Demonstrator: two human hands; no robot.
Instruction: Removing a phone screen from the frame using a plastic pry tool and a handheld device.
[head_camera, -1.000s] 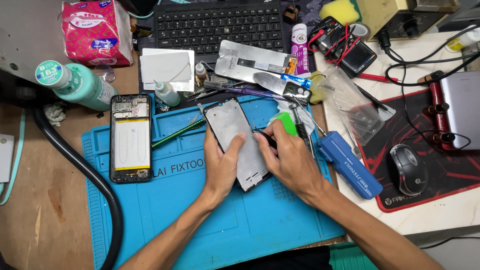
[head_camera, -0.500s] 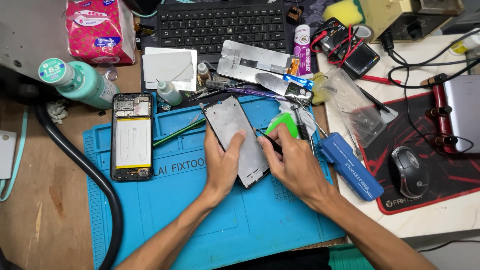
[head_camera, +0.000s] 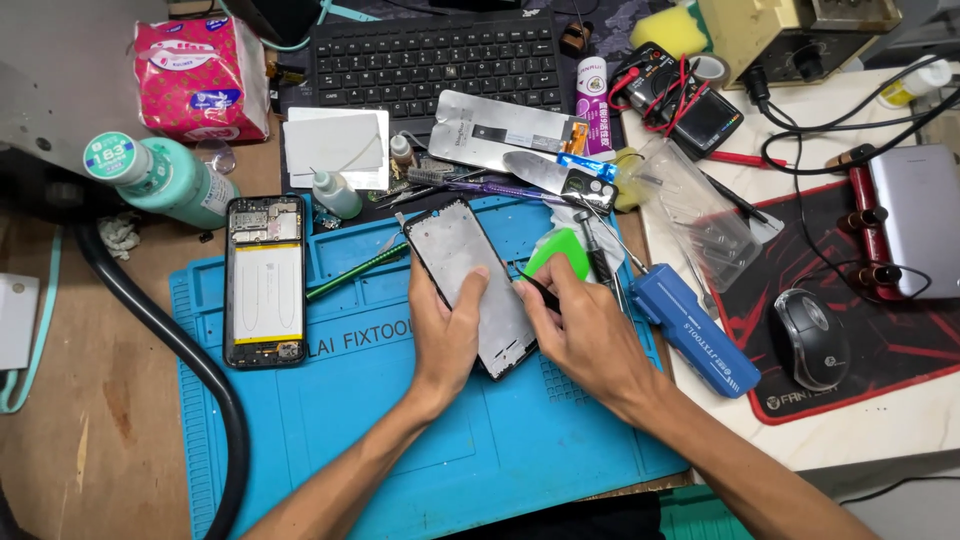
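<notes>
My left hand (head_camera: 447, 330) grips a grey phone screen frame (head_camera: 470, 262) lying face down and tilted on the blue repair mat (head_camera: 400, 450). My right hand (head_camera: 585, 335) pinches a thin dark tool (head_camera: 537, 288) whose tip touches the frame's right edge. A green plastic pick (head_camera: 558, 250) lies just beyond my right fingers. An opened phone body (head_camera: 265, 281) with its pale battery showing rests on the mat's left side.
A blue tool case (head_camera: 697, 343) and a screwdriver (head_camera: 597, 258) lie right of the mat. Behind it are a keyboard (head_camera: 430, 62), a metal plate (head_camera: 495, 130), a teal bottle (head_camera: 160, 180), a pink tissue pack (head_camera: 200, 78) and a multimeter (head_camera: 690, 100). A mouse (head_camera: 808, 337) sits on a black-red pad. A black hose (head_camera: 170, 340) curves on the left.
Both hands and the screen frame hold nearly the same place. My right fingers have shifted slightly along the frame's right edge.
</notes>
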